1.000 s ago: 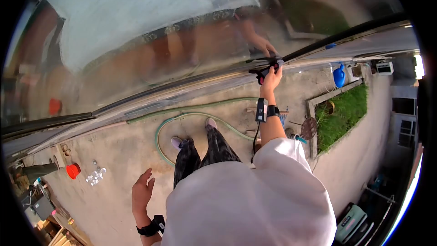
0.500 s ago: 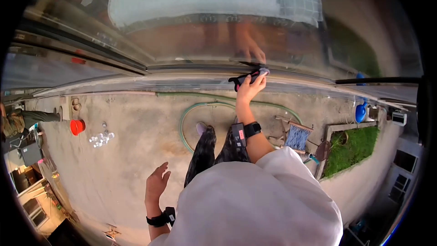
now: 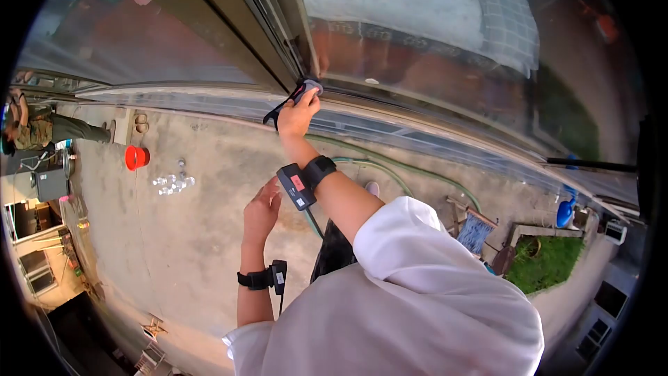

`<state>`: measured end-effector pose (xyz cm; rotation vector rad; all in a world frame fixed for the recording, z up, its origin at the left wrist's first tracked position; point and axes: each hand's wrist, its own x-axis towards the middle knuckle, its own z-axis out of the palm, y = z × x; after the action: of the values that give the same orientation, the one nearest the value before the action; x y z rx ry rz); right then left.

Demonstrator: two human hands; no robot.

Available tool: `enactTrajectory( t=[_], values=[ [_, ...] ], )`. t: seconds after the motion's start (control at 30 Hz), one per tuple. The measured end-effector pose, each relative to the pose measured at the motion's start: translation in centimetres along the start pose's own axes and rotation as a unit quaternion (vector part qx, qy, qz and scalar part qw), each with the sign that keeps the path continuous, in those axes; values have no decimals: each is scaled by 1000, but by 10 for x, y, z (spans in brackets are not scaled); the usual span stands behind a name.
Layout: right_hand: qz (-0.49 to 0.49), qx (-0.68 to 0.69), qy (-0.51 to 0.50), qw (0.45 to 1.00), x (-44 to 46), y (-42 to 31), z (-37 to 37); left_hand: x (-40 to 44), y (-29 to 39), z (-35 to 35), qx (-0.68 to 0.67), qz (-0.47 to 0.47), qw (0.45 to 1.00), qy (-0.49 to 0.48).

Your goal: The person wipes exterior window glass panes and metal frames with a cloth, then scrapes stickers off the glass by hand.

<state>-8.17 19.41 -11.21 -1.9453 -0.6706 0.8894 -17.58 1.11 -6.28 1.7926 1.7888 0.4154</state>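
My right hand [image 3: 296, 117] is closed on a bunched black and grey cloth [image 3: 313, 86] with bits of pink. A dark end of it trails off to the left. The cloth is pressed at the lower corner where the upright window frame [image 3: 268, 35] meets the bottom rail, beside the large glass pane [image 3: 431, 66]. Lower down, my left hand [image 3: 261, 213] hangs over the concrete ground, fingers stretched out, holding nothing. Part of its fingertips is close to the black wrist device [image 3: 296, 186] on my right forearm in this view.
A green hose [image 3: 400, 150] curves over the concrete below the window. To the left are a red bucket [image 3: 136, 158], several clear bottles [image 3: 174, 182] and another person [image 3: 42, 129]. Right of me are a folding stool [image 3: 476, 230], a grass bed [image 3: 546, 261] and a blue object [image 3: 565, 213].
My right hand has slid the cloth left along the bottom rail to the frame corner. My left hand has risen a little, and the view has turned and shifted left.
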Motion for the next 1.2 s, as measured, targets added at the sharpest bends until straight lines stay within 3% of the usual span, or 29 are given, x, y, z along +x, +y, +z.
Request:
enactTrajectory(
  t=[0.03,0.1,0.13,0.17,0.2,0.23,0.27,0.3,0.33,0.37,0.43,0.5,0.53,0.57,0.63,0.7,0.73,0.87,0.93,0.97,1.03,1.1,1.13,1.17,1.2],
  values=[
    [14,45,-62,997,-1,-2,8,9,-1,-4,18,0,1000,10],
    [36,74,-20,996,1,-6,16,18,2,-9,40,-4,999,25],
    [78,189,-133,970,9,6,10,21,10,-15,31,-19,999,39],
    [121,299,-243,915,22,19,-9,19,16,-21,23,-34,998,52],
    [233,454,-325,796,29,6,-51,15,18,-24,20,-36,997,58],
    [222,502,-446,707,39,5,-89,7,17,-23,29,-36,997,66],
    [262,458,-472,706,46,4,-121,1,16,-20,-49,-48,996,54],
    [224,487,-445,717,45,6,-139,0,20,-19,-127,-55,989,43],
    [217,461,-397,763,38,3,-158,0,30,-19,-269,-140,953,3],
    [201,460,-441,744,37,10,-171,4,45,-15,-265,-130,955,4],
    [222,445,-475,726,27,14,-190,7,77,-1,-510,-179,841,32],
    [231,414,-463,749,11,10,-201,19,96,21,-552,-144,821,0],
    [200,394,-453,775,2,-3,-213,29,107,29,-593,-111,797,-26],
    [114,388,-453,795,0,-1,-212,37,118,31,-594,-91,799,-24],
    [63,383,-439,810,4,0,-221,45,138,32,-583,-80,807,-49],
    [141,455,-414,775,3,-20,-245,55,149,28,-592,-86,802,-16],
    [51,442,-395,804,5,-19,-249,57,169,19,-587,-22,808,39],
    [0,438,-339,833,10,-33,-268,69,192,-18,-422,122,887,141],
    [-266,327,-206,883,-12,-47,-268,75,199,-35,-316,233,902,177],
    [-337,313,-170,871,-22,-55,-264,75,207,-50,-251,298,900,194],
    [-317,380,-183,850,-40,-68,-233,83,201,-70,-170,355,919,15],
    [-74,554,-177,810,-55,-67,-197,88,196,-90,-115,437,889,-71],
    [-86,573,-122,806,-65,-77,-190,89,188,-109,-106,435,883,-139],
    [-101,590,-68,798,-70,-86,-181,88,182,-130,-115,469,864,-141],
    [-176,563,20,807,-70,-92,-175,88,172,-149,-116,500,850,-115]
  ],
)
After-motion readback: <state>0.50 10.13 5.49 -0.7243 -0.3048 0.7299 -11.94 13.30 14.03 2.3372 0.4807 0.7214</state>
